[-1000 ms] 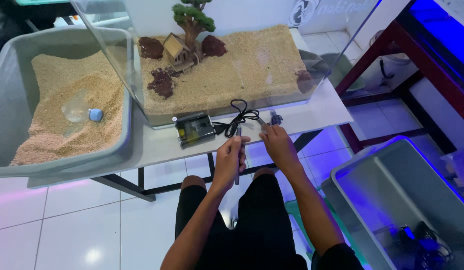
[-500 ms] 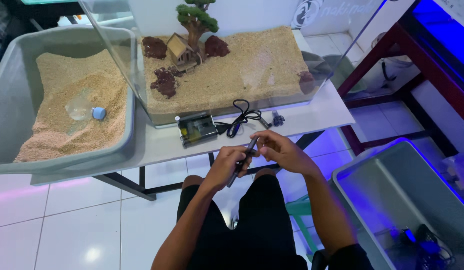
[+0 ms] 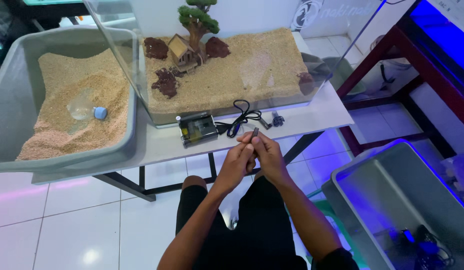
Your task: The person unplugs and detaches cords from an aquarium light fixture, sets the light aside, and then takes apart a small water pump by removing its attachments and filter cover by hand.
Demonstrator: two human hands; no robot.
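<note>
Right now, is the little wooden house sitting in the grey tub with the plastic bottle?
No, the small wooden house stands on the sand inside the clear glass tank, beside the miniature tree.

Both forearms reach forward; left hand (image 3: pixel 238 162) and right hand (image 3: pixel 268 157) meet, fingers curled, apparently pinching together.

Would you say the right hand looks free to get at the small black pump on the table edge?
Probably yes: the pump lies in the open before the tank, nothing covering it, though the right hand and left hand both grip a small dark stick.
</note>
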